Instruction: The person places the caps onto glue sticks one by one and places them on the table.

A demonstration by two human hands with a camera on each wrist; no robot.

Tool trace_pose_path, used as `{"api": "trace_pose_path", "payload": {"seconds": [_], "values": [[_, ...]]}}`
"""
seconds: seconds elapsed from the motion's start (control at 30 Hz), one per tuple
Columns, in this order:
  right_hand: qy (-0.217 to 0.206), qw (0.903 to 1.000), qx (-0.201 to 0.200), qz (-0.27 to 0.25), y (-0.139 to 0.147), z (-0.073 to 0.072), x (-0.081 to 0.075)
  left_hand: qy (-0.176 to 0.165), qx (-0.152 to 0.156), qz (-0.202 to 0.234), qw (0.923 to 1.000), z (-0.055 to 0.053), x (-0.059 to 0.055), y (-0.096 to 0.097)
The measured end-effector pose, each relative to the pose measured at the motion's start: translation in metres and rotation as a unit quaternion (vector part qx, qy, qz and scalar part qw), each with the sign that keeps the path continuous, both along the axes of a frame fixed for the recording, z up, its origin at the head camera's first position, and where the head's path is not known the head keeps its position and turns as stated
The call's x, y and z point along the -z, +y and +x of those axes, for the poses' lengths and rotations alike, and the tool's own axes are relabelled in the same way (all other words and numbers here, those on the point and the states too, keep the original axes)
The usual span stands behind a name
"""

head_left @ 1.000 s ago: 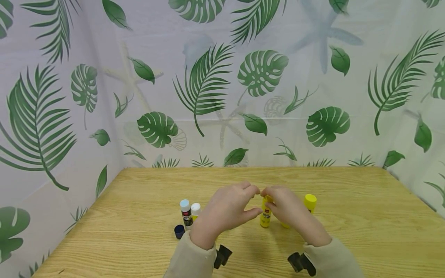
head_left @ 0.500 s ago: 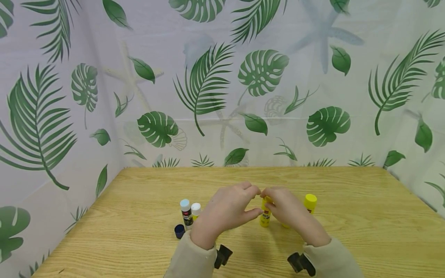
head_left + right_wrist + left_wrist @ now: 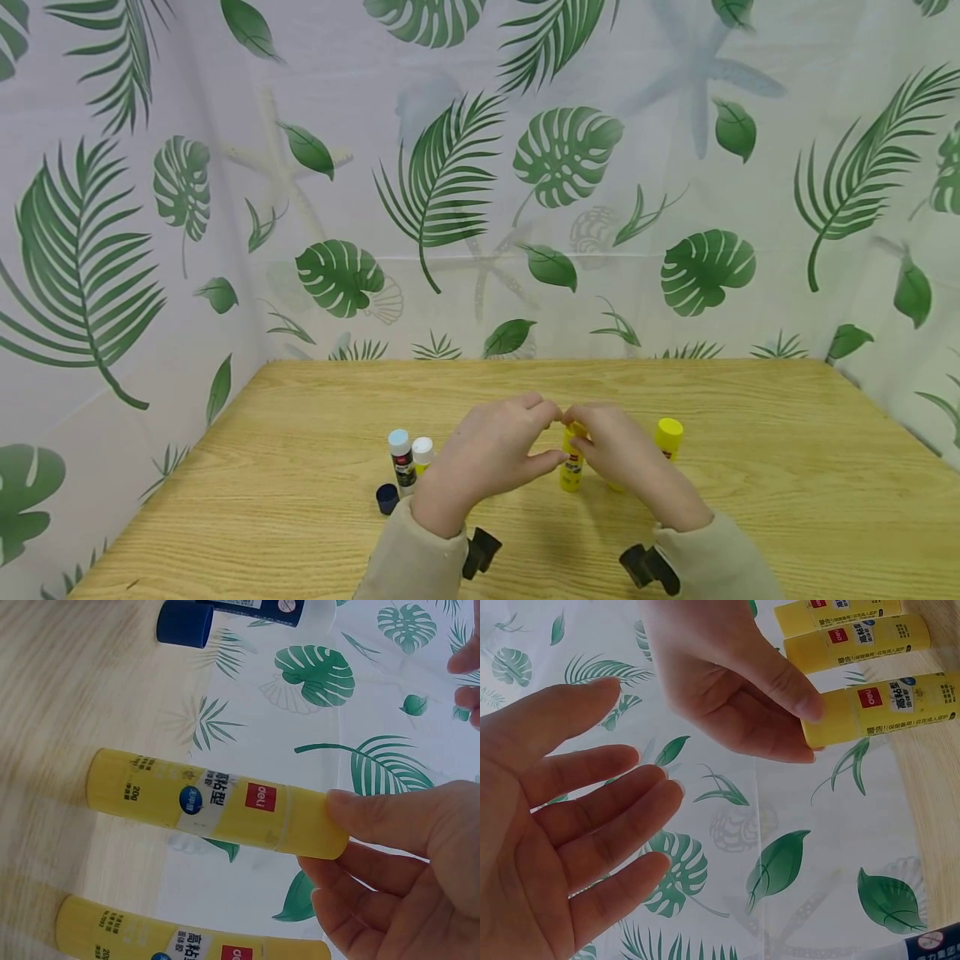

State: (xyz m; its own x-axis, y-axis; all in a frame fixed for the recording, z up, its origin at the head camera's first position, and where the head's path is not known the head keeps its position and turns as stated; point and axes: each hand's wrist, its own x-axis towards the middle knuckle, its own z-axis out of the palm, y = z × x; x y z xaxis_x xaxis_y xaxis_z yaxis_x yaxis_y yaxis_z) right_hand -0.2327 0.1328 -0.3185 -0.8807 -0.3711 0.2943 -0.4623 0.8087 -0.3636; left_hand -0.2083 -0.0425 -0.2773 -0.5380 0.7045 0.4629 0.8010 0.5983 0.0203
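In the head view my right hand (image 3: 626, 454) pinches the capped top of a yellow glue stick (image 3: 572, 473), which stands upright on the wooden table. The right wrist view shows thumb and fingers at the cap end of that glue stick (image 3: 191, 801), marked with a red "deli" label. My left hand (image 3: 487, 454) is just left of it and holds nothing. Its fingers are spread and slightly bent in the left wrist view. A second yellow glue stick (image 3: 670, 437) stands to the right, partly behind my right arm. Another yellow glue stick (image 3: 859, 641) appears beside it in the left wrist view.
Left of my left hand stand a dark-labelled stick (image 3: 402, 462) with a pale top and a white-topped yellow stick (image 3: 422, 452), partly hidden. A navy cap (image 3: 387, 498) lies beside them. Leaf-patterned sheeting (image 3: 480, 308) rises behind the table (image 3: 262, 483).
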Motion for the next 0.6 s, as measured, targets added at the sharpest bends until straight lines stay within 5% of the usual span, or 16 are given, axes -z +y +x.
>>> {"api": "trace_pose_path", "payload": {"seconds": [0.6], "values": [[-0.002, 0.9997, 0.021, -0.010, -0.0009, -0.0016, 0.0012, -0.011, -0.008, -0.012, 0.9998, 0.0001, -0.0001, 0.0011]]}}
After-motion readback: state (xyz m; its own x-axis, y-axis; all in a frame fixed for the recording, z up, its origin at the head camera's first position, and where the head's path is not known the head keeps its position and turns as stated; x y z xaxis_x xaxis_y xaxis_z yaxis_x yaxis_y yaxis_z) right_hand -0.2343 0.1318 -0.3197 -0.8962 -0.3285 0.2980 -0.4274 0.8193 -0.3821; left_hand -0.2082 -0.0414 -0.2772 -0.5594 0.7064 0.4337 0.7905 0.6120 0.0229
